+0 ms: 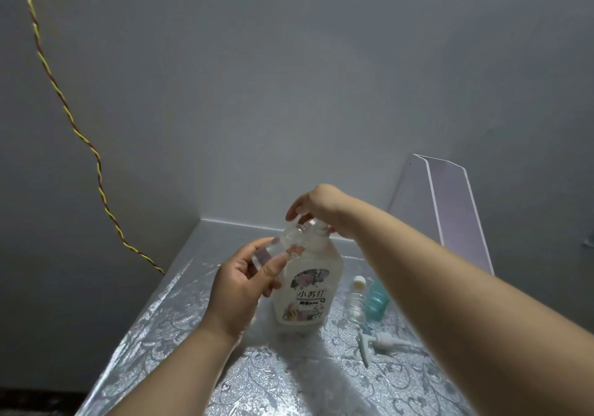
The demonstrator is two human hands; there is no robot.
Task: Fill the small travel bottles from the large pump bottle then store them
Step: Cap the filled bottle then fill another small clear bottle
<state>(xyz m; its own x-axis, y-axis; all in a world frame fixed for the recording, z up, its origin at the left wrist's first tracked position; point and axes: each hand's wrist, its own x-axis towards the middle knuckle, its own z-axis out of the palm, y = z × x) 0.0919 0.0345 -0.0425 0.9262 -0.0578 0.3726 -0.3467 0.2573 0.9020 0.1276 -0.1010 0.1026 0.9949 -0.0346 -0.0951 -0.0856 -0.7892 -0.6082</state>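
The large white bottle (307,290) with a flowered label stands on the silver table (167,329). My right hand (316,202) sits on top of its pump neck, fingers curled over it. Just left of the neck, my left hand (239,284) grips a small clear travel bottle (276,248), tilted with its mouth up against the pump. To the right on the table lie a clear ribbed travel bottle (355,306) with a white cap and a teal ribbed bottle (376,300). A white pump head (381,340) with its tube lies in front of them.
The table's patterned silver foil runs into a grey wall corner. A clear plastic stand (450,203) leans at the back right. A twisted yellow and red cable (64,104) hangs down the left wall to the table edge.
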